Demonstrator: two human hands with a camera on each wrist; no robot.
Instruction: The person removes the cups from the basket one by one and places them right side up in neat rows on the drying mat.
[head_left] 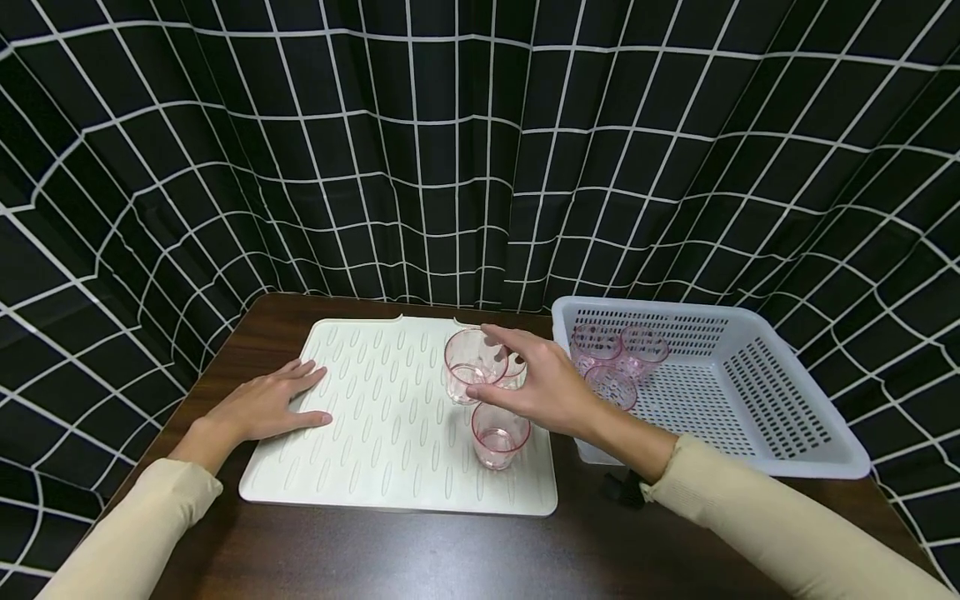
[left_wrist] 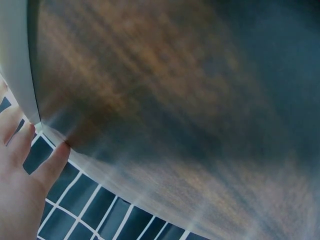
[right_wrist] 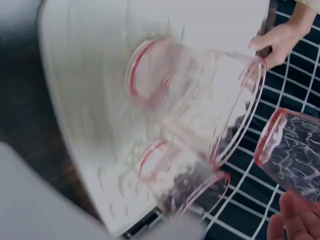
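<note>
My right hand (head_left: 536,379) holds a clear pink-tinted drinking glass (head_left: 463,367) upright between thumb and fingers, over the right part of a white ribbed drying mat. In the right wrist view the held glass (right_wrist: 295,155) appears raised above two others. One standing glass (head_left: 498,437) is on the mat, nearer me; another (head_left: 514,372) is partly hidden behind my right hand. My left hand (head_left: 270,404) lies with fingers spread at the left edge of the mat (head_left: 375,417). The left wrist view shows that hand (left_wrist: 25,175) at its edge, with no glass.
A pale grey-blue perforated plastic basket (head_left: 817,417) stands to the right with three similar pink glasses (head_left: 611,387) at its left end. Both mat and basket are on a dark wooden table (head_left: 360,550). A black curtain with white grid lines (head_left: 465,150) surrounds the table's back and sides.
</note>
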